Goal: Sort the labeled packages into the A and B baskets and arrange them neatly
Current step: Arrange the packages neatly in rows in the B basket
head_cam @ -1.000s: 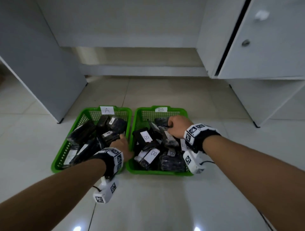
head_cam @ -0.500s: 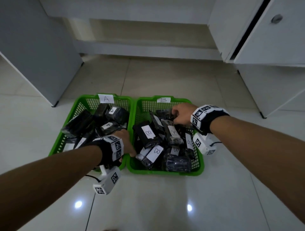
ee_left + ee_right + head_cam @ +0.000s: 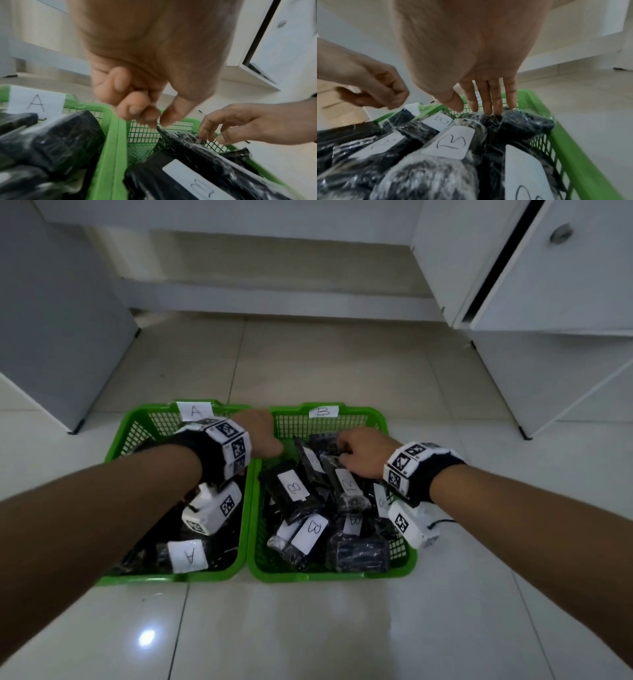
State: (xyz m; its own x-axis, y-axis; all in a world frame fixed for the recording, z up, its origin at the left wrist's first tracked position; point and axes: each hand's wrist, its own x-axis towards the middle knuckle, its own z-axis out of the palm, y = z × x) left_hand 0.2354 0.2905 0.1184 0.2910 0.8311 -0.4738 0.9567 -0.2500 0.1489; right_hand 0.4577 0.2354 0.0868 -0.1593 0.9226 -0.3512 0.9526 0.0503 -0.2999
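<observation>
Two green baskets [image 3: 342, 573] on pale tiled floor [image 3: 308, 628]

Both forearms are bare. Each wrist carries a black band [image 3: 205, 450] faced with white tiles printed with black square markers. A white camera block [image 3: 212, 508] bearing the same markers hangs beneath each band; a thin black cable [image 3: 442, 522] leaves the right block [image 3: 411, 523].

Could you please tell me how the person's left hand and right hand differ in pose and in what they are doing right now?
The left hand has curled fingers, pinching the corner of a black plastic-wrapped package; the right hand has straight fingers touching another black wrapped package. The left hand reaches across from the green mesh A basket; the right hand comes from its own side. Both work at the far end of the green mesh B basket.
</observation>
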